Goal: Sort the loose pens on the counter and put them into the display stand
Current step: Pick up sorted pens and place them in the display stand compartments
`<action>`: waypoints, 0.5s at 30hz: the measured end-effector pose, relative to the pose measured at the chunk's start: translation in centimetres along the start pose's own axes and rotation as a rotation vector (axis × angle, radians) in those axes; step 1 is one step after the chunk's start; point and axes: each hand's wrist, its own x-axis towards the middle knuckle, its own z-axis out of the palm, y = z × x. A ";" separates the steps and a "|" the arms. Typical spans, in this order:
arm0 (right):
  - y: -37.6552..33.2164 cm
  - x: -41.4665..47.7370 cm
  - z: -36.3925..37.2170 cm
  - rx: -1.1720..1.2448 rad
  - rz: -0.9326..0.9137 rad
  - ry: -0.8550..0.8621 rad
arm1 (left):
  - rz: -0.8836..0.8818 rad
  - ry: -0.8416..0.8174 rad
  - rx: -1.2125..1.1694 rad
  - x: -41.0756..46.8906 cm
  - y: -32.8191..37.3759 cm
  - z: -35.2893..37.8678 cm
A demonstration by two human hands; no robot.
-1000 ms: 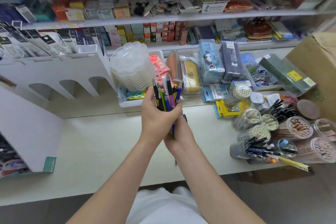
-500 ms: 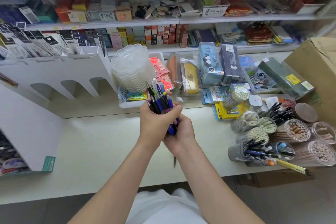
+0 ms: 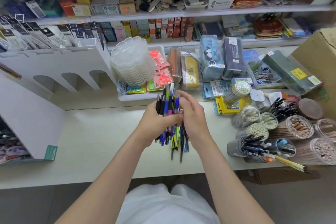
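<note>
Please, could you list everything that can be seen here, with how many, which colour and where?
pens: one mixed bundle, blue, black, purple, green, above the counter's middle
display stand: one, white, left side
counter: one, white, across the front
clear trays: one stack, translucent white, right of the stand
scissors packs: a few, pink and orange, beside the trays
pencil cases: two, light blue and dark blue, upright behind the middle
clear tubs: several, holding pencils, right side
cardboard box: one, brown, far right
shelves: three levels, white, full of stationery, at the back
left hand: grips the pens
right hand: fingers straight, beside the pens
</note>
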 end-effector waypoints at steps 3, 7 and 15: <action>-0.2 0.1 -1.5 -0.275 -0.104 -0.180 | -0.071 -0.063 -0.011 -1.1 -0.5 0.9; 0.4 0.0 -2.5 -0.367 -0.037 -0.317 | -0.191 -0.059 -0.070 -2.2 -1.7 1.0; 1.2 -1.3 -0.9 -0.396 0.078 -0.408 | -0.237 -0.093 -0.367 -5.3 -3.0 -0.7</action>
